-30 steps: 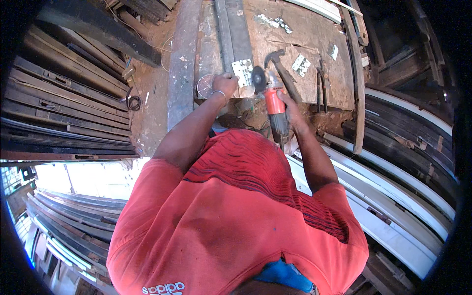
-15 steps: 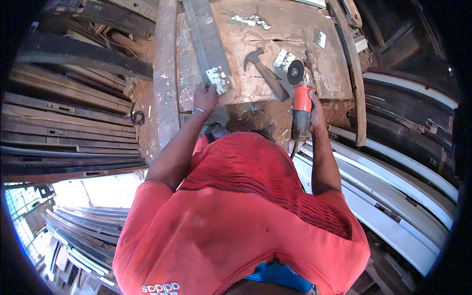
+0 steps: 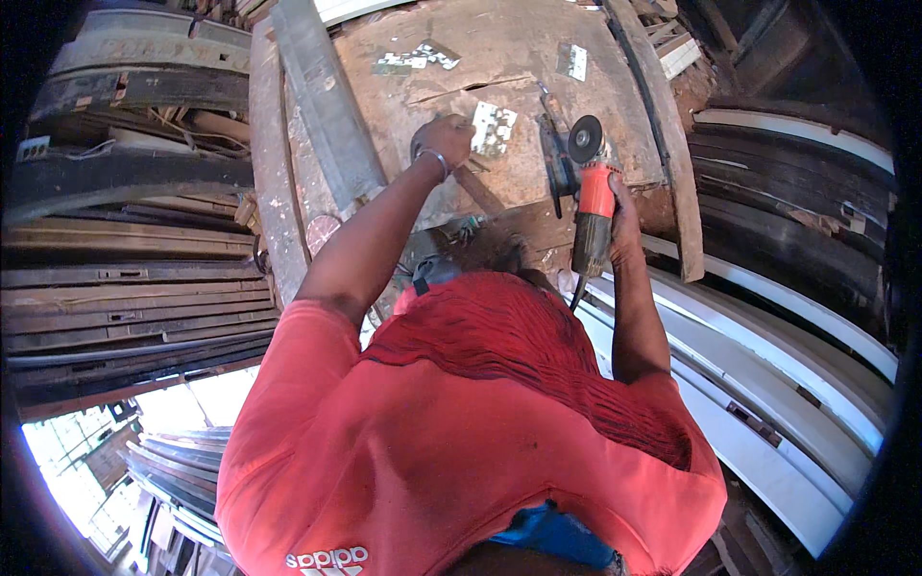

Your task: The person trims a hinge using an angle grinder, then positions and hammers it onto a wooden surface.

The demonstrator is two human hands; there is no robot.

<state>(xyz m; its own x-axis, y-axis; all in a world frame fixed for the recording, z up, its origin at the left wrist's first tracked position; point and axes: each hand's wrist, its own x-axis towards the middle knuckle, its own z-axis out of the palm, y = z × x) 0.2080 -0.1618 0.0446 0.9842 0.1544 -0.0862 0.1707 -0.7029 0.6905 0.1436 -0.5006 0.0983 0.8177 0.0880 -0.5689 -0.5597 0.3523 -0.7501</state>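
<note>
- The right hand (image 3: pixel 624 223) was clamped on the red-and-black grinder (image 3: pixel 594 204) from its three o'clock side; the fingers underneath were hidden.
- The grinder's body lay over the gap between the person and the table (image 3: pixel 523 53), its nose toward twelve o'clock. The black disc (image 3: pixel 585 139) was at that far end, a hold that probably served to put the disc well apart from the body and the other hand.
- The cord (image 3: pixel 578 292) left the grinder's tail toward six o'clock, away from the disc, presumably a safer side for it.
- The left hand (image 3: pixel 446 139) was over the middle of the table, fingers curled. Whether they were closed on anything, I cannot tell.
- A hammer (image 3: pixel 482 195) lay partly under that hand, its handle showing at five o'clock. Contact could not be made out.
- Metal plates (image 3: pixel 493 128) lay just beside the left hand at three o'clock, perhaps put there to be within easy reach.
- More plates (image 3: pixel 419 60) lay at the left hand's eleven o'clock, and a single plate (image 3: pixel 576 62) at two.
- Pliers (image 3: pixel 554 158) lay at the grinder's ten-to-eleven o'clock, handles toward the person, which would seem handy for picking up.
- A grey board (image 3: pixel 327 101) ran along the table at the left hand's ten o'clock.
</note>
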